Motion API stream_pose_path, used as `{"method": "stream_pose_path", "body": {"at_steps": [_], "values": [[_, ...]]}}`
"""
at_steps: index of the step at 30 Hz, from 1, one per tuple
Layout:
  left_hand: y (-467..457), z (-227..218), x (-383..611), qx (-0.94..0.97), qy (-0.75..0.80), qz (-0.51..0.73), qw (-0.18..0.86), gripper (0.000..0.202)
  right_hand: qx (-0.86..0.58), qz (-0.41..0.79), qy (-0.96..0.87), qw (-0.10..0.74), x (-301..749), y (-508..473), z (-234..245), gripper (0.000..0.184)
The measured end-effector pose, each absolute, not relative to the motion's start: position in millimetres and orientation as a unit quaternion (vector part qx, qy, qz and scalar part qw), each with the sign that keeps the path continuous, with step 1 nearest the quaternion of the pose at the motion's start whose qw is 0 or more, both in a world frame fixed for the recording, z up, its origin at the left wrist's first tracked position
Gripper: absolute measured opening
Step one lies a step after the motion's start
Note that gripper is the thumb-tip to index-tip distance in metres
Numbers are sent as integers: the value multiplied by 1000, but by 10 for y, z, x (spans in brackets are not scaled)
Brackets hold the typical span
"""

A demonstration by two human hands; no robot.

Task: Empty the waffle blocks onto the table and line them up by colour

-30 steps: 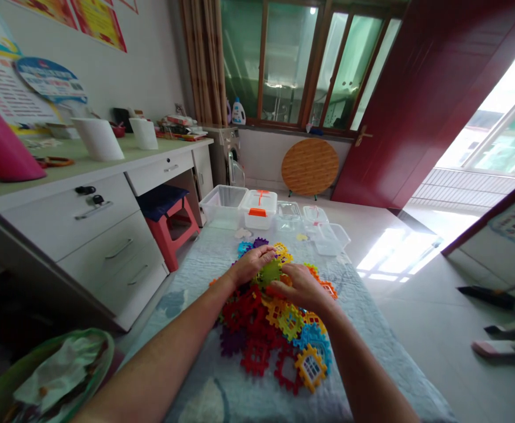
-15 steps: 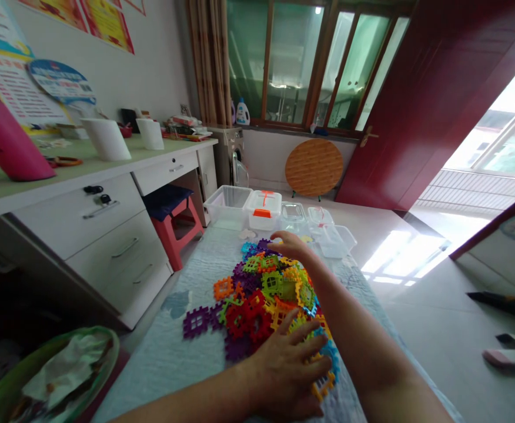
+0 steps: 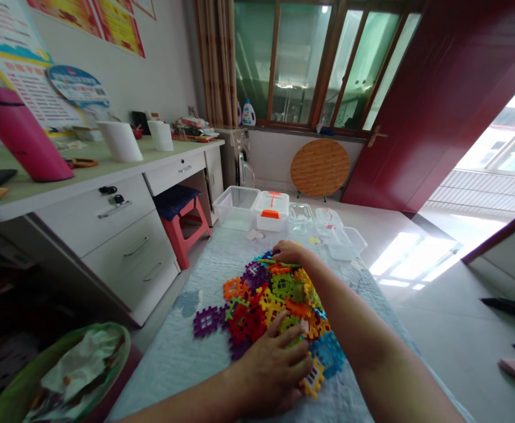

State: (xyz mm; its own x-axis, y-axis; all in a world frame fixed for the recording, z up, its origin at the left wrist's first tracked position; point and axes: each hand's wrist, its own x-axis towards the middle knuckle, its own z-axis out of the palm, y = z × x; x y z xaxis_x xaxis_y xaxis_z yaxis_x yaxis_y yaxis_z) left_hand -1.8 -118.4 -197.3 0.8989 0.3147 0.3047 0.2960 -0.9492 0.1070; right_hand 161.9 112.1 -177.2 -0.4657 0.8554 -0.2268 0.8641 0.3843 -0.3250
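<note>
A clear tub (image 3: 235, 216) and lidded box (image 3: 272, 205) stand beyond the right hand (image 3: 291, 252), lower now among plastic pieces (image 3: 283, 286), grip unclear; left hand (image 3: 276, 359) spread.

a cloth-covered table (image 3: 160, 358) bears plastic pieces (image 3: 283, 285) and clear boxes (image 3: 236, 216)

Lattice-patterned tiles (image 3: 283, 285) here come in purple, orange, red, lime green, yellow and sky blue; cloth (image 3: 187, 358), pale blue with darker grey-blue patches; stool (image 3: 179, 244), coral pink, its seat pad (image 3: 176, 202) navy; latch (image 3: 270, 214), orange; bottle (image 3: 32, 135), magenta; door (image 3: 398, 117), deep red; round tabletop (image 3: 320, 167), brown wood-grain.
</note>
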Motion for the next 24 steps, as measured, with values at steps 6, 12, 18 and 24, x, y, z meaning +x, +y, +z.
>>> {"method": "stream_pose_path", "body": {"at_steps": [6,12,18,24], "values": [[-1115,-2031,-190,962,194,191,-15,31,515,-229,825,-36,2040,809,-1731,24],[-989,-2066,-306,959,186,205,-65,24,513,-240,814,-127,2277,346,-1742,24],[-804,-2070,-361,953,197,203,-107,22,515,-184,791,-273,2322,-95,-1808,15],[-906,-1936,-398,939,236,226,-105,22,490,-193,783,-329,2383,-414,-1767,17]]}}
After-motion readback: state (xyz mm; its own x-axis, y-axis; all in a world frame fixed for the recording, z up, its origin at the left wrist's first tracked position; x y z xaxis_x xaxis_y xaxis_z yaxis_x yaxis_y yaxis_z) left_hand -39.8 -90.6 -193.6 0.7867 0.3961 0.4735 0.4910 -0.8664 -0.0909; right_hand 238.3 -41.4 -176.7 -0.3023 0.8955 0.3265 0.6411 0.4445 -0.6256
